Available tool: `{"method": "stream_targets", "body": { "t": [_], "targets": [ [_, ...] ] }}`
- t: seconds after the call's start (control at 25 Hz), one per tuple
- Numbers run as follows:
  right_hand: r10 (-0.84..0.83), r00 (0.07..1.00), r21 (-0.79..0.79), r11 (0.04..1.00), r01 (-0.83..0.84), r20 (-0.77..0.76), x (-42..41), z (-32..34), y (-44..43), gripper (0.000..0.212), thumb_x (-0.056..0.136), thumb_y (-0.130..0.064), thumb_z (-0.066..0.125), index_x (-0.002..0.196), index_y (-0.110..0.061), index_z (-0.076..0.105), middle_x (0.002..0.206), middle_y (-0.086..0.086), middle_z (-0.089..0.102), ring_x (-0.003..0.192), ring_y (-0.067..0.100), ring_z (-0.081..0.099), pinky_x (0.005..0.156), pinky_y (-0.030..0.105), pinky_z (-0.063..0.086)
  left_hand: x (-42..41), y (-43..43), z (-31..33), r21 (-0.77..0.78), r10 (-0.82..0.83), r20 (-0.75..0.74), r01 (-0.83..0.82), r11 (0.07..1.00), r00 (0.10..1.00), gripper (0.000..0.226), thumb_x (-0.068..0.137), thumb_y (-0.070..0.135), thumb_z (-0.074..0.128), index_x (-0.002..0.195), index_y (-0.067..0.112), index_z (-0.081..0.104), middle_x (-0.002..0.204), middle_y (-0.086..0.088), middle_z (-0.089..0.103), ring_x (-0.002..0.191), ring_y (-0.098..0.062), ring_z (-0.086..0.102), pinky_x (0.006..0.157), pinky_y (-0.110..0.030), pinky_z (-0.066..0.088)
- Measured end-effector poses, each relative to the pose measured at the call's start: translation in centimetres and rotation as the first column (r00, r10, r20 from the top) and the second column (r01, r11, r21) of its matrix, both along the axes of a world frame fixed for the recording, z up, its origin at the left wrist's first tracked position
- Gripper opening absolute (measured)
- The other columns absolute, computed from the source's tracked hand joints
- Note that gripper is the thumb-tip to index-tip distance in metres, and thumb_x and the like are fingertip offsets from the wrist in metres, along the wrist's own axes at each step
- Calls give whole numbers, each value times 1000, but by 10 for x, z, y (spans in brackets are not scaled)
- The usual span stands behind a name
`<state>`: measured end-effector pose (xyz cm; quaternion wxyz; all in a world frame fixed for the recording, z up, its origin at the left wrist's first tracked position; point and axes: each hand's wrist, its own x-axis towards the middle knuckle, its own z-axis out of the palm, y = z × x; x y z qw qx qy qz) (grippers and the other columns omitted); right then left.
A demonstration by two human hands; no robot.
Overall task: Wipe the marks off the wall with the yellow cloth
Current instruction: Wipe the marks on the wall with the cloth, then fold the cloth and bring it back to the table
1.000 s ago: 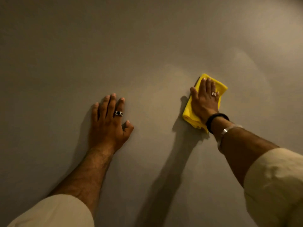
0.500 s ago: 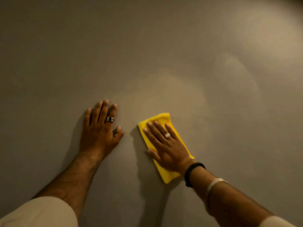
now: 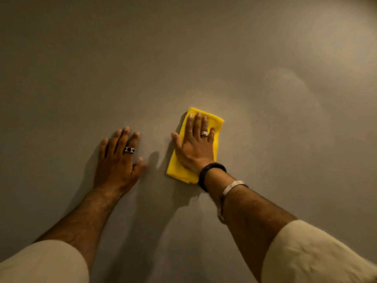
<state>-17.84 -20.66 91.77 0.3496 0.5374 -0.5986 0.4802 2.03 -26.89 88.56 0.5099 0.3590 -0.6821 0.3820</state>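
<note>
Both hands lie flat on the wall [image 3: 204, 58]: right hand [image 3: 195, 148] pressing the yellow cloth [image 3: 217, 124] beneath, left hand [image 3: 118, 160] bare beside.

Both arms reached forward and up, forearms bare, pale sleeves pushed back near the elbows. The left hand [image 3: 117, 160] lay flat, palm down, fingers together and pointing up, thumb out to the right; a dark ring sat on one finger. The right hand [image 3: 195, 146] was just beside it, also flat and spread, palm pressing down, thumb out to the left, a ring on one finger. Its wrist carried a black band and, lower down, a silver bangle.
</note>
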Motion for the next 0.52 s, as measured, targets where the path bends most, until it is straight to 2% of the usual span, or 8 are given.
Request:
{"method": "stream_targets", "body": {
  "t": [0.12, 0.2, 0.28, 0.36, 0.44, 0.52],
  "targets": [
    [53, 980, 84, 996, -38, -190, 1, -38, 15, 68, 96, -36, 37, 152, -21, 1, 162, 11, -5, 148, 29, -7, 120, 54, 6, 6, 9, -9, -30, -46, 20, 46, 998, 999, 71, 84, 52, 29, 146, 17, 34, 156, -13, 29, 144, -28, 24, 115, -50, 13],
    [20, 956, 123, 992, 16, -293, -22, -53, 26, 65, 96, -20, 36, 152, -25, 1, 161, 15, -3, 148, 33, -2, 118, 53, 17, -2, 22, -29, -150, -39, 145, 61, 987, 989, 66, 87, 56, 34, 140, 17, 42, 146, -15, 43, 135, -28, 36, 110, -50, 22],
    [-39, 958, 150, 985, 85, -286, -43, -61, 36, 62, 99, -14, 30, 151, -30, -1, 159, 23, -4, 146, 41, 0, 114, 54, 24, -27, 38, -54, -218, -47, 322, 122, 968, 946, 60, 88, 62, 37, 125, 18, 54, 123, -10, 60, 118, -27, 49, 98, -46, 32],
    [-77, 968, 190, 974, 125, -240, -56, -68, 46, 59, 101, -13, 28, 150, -31, 1, 157, 30, -3, 144, 47, 5, 108, 54, 34, -60, 54, -75, -188, -60, 471, 166, 968, 880, 50, 86, 60, 46, 106, 19, 66, 104, -7, 68, 98, -27, 62, 86, -40, 36],
    [-109, 964, 204, 966, 160, -243, -67, -73, 55, 56, 101, -12, 28, 151, -28, 9, 156, 31, 6, 142, 48, 17, 101, 53, 43, -88, 66, -82, -144, 6, 488, 74, 987, 873, 43, 83, 53, 49, 91, 17, 71, 91, -7, 69, 83, -29, 66, 77, -40, 38],
    [-136, 951, 183, 964, 191, -276, -83, -79, 65, 51, 100, -12, 30, 149, -25, 21, 150, 30, 24, 130, 47, 40, 90, 49, 49, -105, 78, -81, -50, 107, 414, -94, 994, 904, 38, 84, 50, 50, 83, 17, 70, 85, -8, 66, 79, -31, 63, 73, -41, 42]
  ]
}}
